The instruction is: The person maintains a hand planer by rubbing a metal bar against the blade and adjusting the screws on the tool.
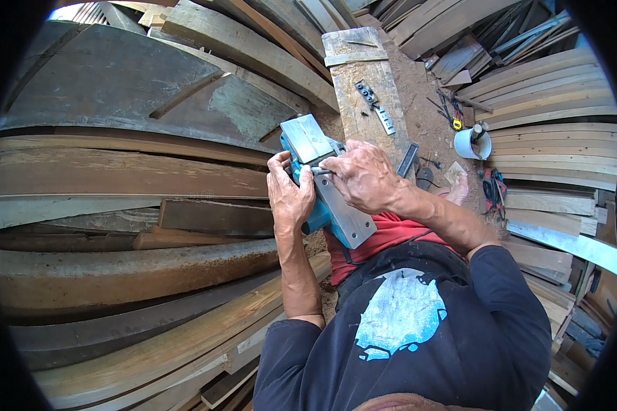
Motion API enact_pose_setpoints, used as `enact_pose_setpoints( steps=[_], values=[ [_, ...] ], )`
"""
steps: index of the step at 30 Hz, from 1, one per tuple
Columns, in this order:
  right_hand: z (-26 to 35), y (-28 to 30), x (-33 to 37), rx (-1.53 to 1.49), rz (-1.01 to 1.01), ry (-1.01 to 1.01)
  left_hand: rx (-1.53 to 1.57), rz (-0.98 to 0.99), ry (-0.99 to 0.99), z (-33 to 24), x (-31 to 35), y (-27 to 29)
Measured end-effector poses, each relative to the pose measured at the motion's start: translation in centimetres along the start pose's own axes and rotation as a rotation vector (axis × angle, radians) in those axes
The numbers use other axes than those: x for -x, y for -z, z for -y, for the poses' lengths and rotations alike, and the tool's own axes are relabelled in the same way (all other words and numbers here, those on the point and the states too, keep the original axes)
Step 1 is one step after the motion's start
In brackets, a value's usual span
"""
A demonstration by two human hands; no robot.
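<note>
An electric planer (346,218), blue-bodied, rests against my lap with its silver sole plates facing up. My left hand (289,196) is closed round its left side, with the thumb by the gap between the plates. Fingers bent in a pinch, my right hand (363,178) works at that gap. A short dark rod-like piece (320,171) shows at its fingertips; its exact kind is unclear. The cutter area is partly hidden by my fingers. Beyond the planer, a dark holder with bolts (367,93) and a silver slotted piece (385,120) lie on a wooden plank (353,67).
Stacked boards (130,171) crowd the left side, and curved timbers (555,147) line the right. A white bucket (465,145), a yellow tape measure (456,124) and a red-and-black tool (493,190) sit right of the plank. Sawdust covers the ground. My bare foot (458,190) is near the bucket.
</note>
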State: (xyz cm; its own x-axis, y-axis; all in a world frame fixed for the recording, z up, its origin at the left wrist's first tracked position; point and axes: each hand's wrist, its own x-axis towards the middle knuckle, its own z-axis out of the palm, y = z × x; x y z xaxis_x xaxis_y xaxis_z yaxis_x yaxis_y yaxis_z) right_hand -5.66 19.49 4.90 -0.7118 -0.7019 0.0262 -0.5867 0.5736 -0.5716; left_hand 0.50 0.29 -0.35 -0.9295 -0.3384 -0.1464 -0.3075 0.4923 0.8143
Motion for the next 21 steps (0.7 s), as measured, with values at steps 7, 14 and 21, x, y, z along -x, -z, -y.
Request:
enact_pose_setpoints(
  steps=[7,14,21],
  values=[
    [-3.6,-0.2,1.7,-0.28,-0.146,-0.217,-0.056,0.015,0.017,-0.1,0.0,0.1],
    [-4.4,-1.4,1.6,-0.504,-0.078,-0.321,-0.042,0.001,-0.008,0.0,-0.2,0.0],
    [-3.7,-1.0,0.9,-0.348,-0.007,-0.267,-0.062,-0.005,-0.024,-0.5,0.0,0.0]
  ],
)
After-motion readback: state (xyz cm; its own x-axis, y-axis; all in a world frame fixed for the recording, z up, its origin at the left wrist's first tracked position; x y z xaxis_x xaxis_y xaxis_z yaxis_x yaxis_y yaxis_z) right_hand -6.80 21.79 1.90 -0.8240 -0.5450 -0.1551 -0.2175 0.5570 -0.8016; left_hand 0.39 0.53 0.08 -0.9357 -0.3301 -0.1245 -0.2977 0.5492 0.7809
